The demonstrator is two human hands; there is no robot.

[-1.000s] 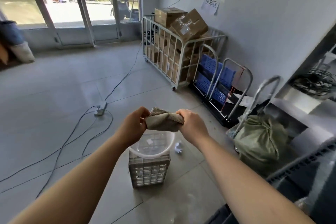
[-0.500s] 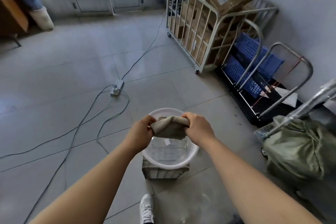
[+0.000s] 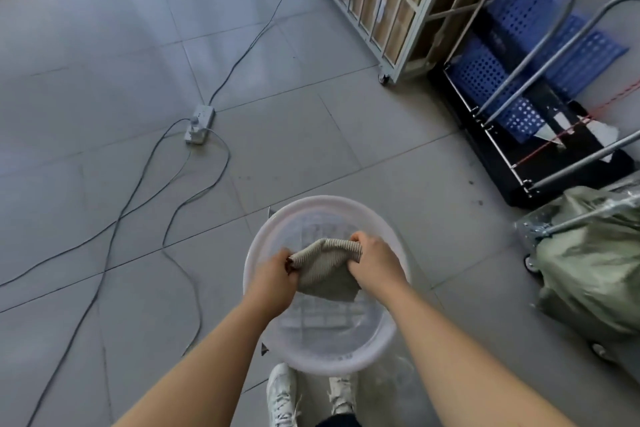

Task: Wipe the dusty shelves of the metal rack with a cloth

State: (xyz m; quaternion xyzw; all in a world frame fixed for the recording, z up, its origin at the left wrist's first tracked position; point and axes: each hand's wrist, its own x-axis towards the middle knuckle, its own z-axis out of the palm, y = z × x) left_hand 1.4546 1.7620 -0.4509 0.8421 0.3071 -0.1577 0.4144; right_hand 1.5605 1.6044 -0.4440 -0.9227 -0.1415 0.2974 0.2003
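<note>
While both hands hang over the white basin (image 3: 330,200), the cloth (image 3: 325,274) is stretched between them. The left hand (image 3: 275,279) has its fingers curled tight round one bunched end, and the right hand (image 3: 377,265) has its fingers closed over the other. The beige ribbed fabric sags from the knuckles into the mouth of the basin. Directly under the fingers, the basin's clear bottom shows a gridded crate (image 3: 313,230) beneath it, blurred through the plastic; the hanging cloth hides part of that view.

Back past the wrists, on the person's side of the basin, a pair of white shoes (image 3: 281,395) stands on the grey floor tiles (image 3: 104,45). Well apart beyond the left fingers, a white power strip (image 3: 200,124) lies on the floor, with dark cables (image 3: 121,217) looping from it across the tiles.

Farther off beyond the right fingers stands a wheeled cage cart (image 3: 367,10) packed with cardboard boxes (image 3: 394,35). Beside it is a black platform trolley (image 3: 498,156) carrying blue perforated crates (image 3: 485,73). Nearer, out to the side of the right fingers, a green sack (image 3: 595,274) slumps on a small wheeled frame (image 3: 530,232).
</note>
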